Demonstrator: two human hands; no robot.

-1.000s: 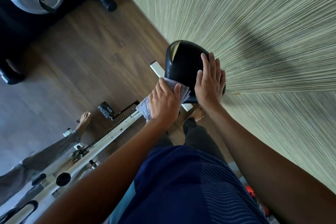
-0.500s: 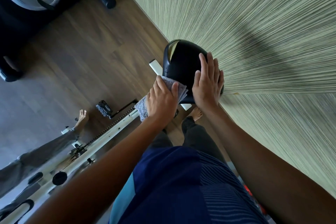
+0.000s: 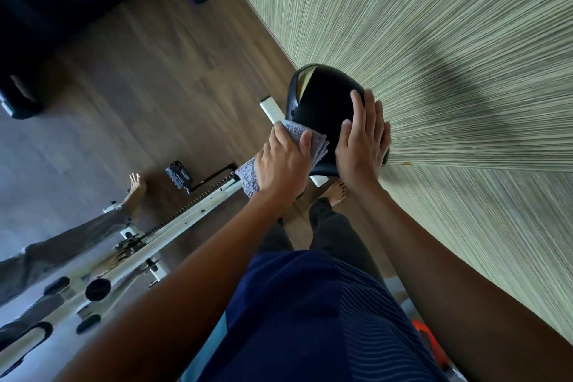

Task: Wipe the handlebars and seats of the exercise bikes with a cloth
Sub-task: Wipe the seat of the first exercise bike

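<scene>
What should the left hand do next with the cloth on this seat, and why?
Probably sweep the cloth forward across the seat top. The left hand holds it only at the seat's near left edge, the black top ahead lies uncovered, and the right hand lies flat on the right side, seemingly steadying it.

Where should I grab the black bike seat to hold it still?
Probably take the seat by its rounded top on the wall side, from above with a flat palm, as the right hand does. It looks smooth and domed there, and the left hand with the cloth covers the other edge.
</scene>
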